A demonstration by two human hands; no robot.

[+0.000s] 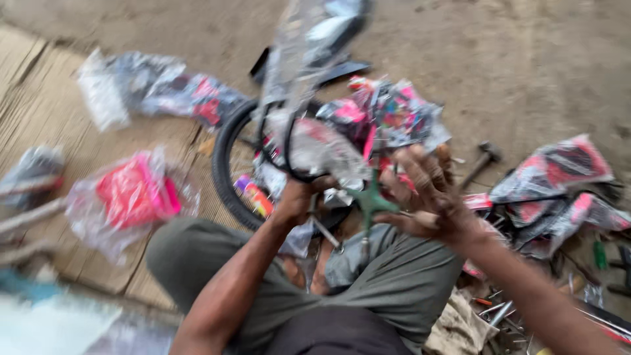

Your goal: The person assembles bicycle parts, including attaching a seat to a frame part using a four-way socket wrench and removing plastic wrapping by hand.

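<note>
The picture is motion-blurred. My left hand (299,197) grips a plastic-wrapped bicycle frame part (309,144) close to a small black wheel (227,164). My right hand (427,197) is closed around a green cross-shaped wrench (371,204) set against the same part. More wrapped frame tubing (315,39) rises away from me. My knees in grey trousers (368,276) sit just below both hands.
Pink and red parts in clear bags lie on cardboard at the left (131,194) and back (164,89). More wrapped pieces pile at the right (559,190). A hammer (483,161) rests on the dirt floor, and loose tools (499,312) lie by my right knee.
</note>
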